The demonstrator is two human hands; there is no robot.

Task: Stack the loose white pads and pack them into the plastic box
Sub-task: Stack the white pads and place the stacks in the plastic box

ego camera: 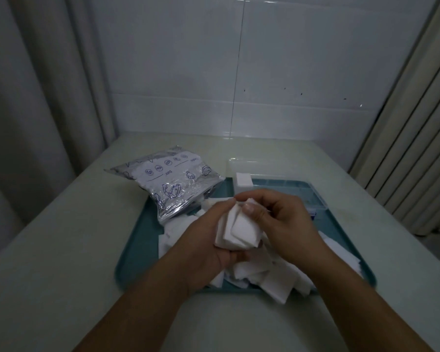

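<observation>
We hold a small stack of white pads (236,231) above the teal tray (137,250), between both hands. Our left hand (208,240) is curled around the stack from below and from the left side, and our right hand (277,219) grips it from the right, with the thumb (249,208) pressed on the top pad. The pads in the stack are not aligned; their corners stick out at different angles. Under our hands many loose pads (269,278) lie in a heap on the tray, and some hang over its near edge. The clear plastic box (277,171) stands open at the far side of the tray, and a neat block of pads (244,182) stands upright in its left end. A silver printed bag (170,181) lies partly on the far left corner of the tray and partly on the pale table (61,250).
</observation>
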